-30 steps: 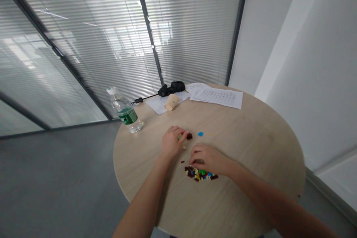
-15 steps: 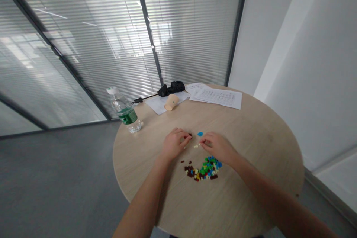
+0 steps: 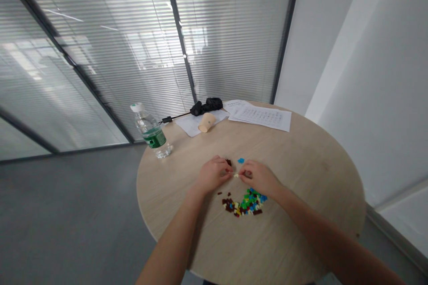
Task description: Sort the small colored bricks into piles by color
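1. From across the room, the person's left hand (image 3: 212, 174) and right hand (image 3: 260, 178) are drawn in together near the middle of the round, wood-grain tabletop (image 3: 307, 196), their fingertips nearly meeting with only a narrow gap between them
2. Both hands are curled inward and down, but the fingers hide whatever lies beneath them, so I cannot tell whether either hand has closed on a piece
3. A few tiny cream bricks (image 3: 236, 175) sit in that gap, a dark red brick (image 3: 228, 162) lies just ahead of the left hand, and a flat blue piece (image 3: 240, 160) lies a little farther out, between the hands
4. A curved heap of small plastic bricks (image 3: 247, 204) in green, blue, yellow, cream and dark red lies just below the right hand, with a few dark strays (image 3: 224, 200) at its left end
5. These pieces look light, stiff and hard, and probably easy to nudge out of place on the smooth top. I would expect a fingertip pinch across the narrow sides to work best, and a piece at the heap's edge should be easiest to pick out
6. Farther back stand a water bottle (image 3: 151, 133), a tipped paper cup (image 3: 207, 122), printed sheets (image 3: 261, 116) and a black bundle (image 3: 205, 107)
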Available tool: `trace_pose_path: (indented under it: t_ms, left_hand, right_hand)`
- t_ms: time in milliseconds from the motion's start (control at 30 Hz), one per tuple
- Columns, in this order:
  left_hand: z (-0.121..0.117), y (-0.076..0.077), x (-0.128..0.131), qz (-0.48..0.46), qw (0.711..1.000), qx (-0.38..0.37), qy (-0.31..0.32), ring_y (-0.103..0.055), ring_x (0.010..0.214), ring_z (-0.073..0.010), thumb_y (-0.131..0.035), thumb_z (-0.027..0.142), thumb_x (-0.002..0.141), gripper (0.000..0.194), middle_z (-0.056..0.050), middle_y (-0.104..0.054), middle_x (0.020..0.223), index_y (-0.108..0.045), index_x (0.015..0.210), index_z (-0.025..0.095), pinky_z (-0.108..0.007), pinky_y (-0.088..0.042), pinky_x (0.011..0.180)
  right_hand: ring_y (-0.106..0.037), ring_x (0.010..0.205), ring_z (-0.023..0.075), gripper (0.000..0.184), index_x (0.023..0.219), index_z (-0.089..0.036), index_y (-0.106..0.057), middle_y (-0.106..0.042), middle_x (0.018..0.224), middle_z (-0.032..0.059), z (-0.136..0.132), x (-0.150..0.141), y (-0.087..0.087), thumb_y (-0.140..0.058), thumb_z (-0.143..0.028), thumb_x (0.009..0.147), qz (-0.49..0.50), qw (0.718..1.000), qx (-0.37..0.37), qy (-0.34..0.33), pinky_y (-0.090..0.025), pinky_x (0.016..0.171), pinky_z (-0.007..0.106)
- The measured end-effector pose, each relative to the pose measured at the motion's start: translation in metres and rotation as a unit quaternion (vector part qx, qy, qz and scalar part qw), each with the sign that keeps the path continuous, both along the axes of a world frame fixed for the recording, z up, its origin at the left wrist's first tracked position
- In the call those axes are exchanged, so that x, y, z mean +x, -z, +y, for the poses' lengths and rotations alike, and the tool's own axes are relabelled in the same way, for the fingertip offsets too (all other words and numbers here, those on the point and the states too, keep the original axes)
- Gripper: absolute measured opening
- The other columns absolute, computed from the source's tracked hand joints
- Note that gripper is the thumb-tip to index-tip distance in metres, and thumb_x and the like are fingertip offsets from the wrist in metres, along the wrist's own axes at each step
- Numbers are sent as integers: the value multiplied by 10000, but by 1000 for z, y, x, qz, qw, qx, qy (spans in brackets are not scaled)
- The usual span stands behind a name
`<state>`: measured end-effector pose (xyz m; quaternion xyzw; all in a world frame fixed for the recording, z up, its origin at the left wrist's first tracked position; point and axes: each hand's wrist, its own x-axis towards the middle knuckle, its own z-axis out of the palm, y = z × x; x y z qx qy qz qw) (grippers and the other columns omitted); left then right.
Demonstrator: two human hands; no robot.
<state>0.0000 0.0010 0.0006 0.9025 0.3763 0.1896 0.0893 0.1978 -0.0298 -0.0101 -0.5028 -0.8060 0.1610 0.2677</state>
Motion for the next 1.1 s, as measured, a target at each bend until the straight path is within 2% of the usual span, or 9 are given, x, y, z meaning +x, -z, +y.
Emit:
trace_pose_path:
  t_ms: [167,300,600,833,1100]
  left_hand:
    - [1,2,0,10,1000,7,-1,-553,870,-174,-623,256,818,93,-29,-661,854,-701,840,210,-282,-430,781]
    - [1,4,1,16,1000,7,8,-549,868,-177,-630,271,820,99,-29,-653,836,-705,843,211,-276,-427,769]
    - [0,2,3,28,1000,-1,13,-549,876,-178,-611,262,832,111,-36,-648,844,-711,841,215,-275,-427,771]
    - [0,3,3,30,999,2,18,-550,884,-180,-611,255,826,100,-30,-660,846,-702,840,218,-285,-425,797]
    - [-2,1,4,28,999,-3,31,-561,887,-183,-596,312,836,159,-41,-666,854,-706,905,220,-296,-429,827]
  right_hand:
    - [-596,825,164,71,766,-183,-694,-664,843,47,1,-1,5,-632,-149,775,-4,1000,11,-25,-426,773,262]
    - [-599,841,165,76,775,-178,-701,-665,852,51,1,-3,6,-628,-161,785,-5,1000,8,-20,-424,782,258]
    - [-585,764,145,65,759,-167,-691,-646,838,55,3,-4,8,-632,-163,787,-1,1000,-5,2,-421,719,241]
    - [-558,678,128,61,750,-163,-670,-622,775,38,2,-5,3,-627,-175,792,2,1000,-21,16,-398,637,229]
    - [-546,707,137,56,785,-163,-668,-616,774,34,4,-3,5,-615,-175,794,-14,1000,-12,14,-378,647,237]
